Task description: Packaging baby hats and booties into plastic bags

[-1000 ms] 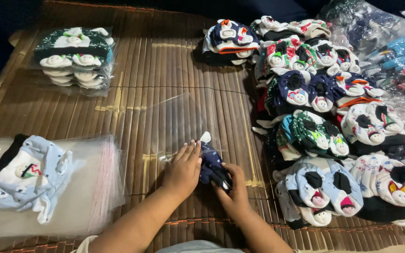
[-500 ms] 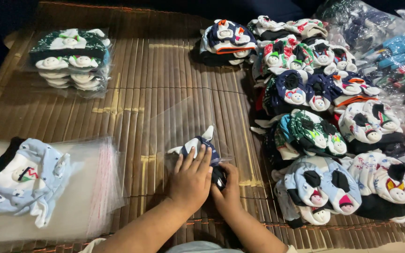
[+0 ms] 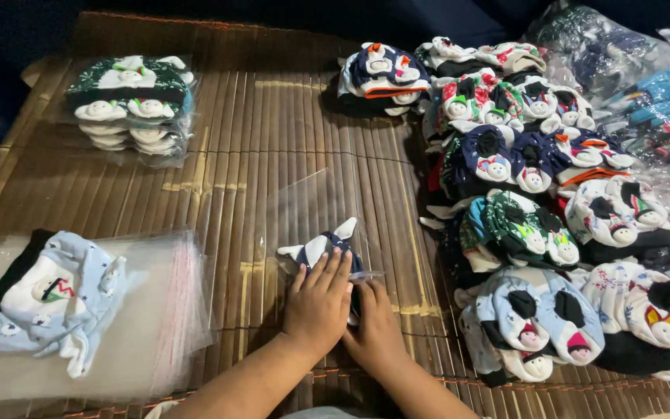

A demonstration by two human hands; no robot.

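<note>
A small dark item was being pushed into a clear bag, with many more left to pack.

The left hand [image 3: 318, 304] and the right hand [image 3: 375, 330] were pressed close together, side by side, flat on the dark item [image 3: 327, 247]; whether anything was gripped could not be told. The item was lying on the mat [image 3: 273, 124], partly inside the clear bag [image 3: 312, 208]. Its white tips were pointed away from the person, and its long side was run from near to far. One stack of packed bags [image 3: 129, 101] was seen far to the left. A pile of empty bags [image 3: 157, 326] with a light blue item [image 3: 56, 299] on top was lying near left. Many loose items [image 3: 537, 233] were heaped on the right, not yet bagged.
</note>
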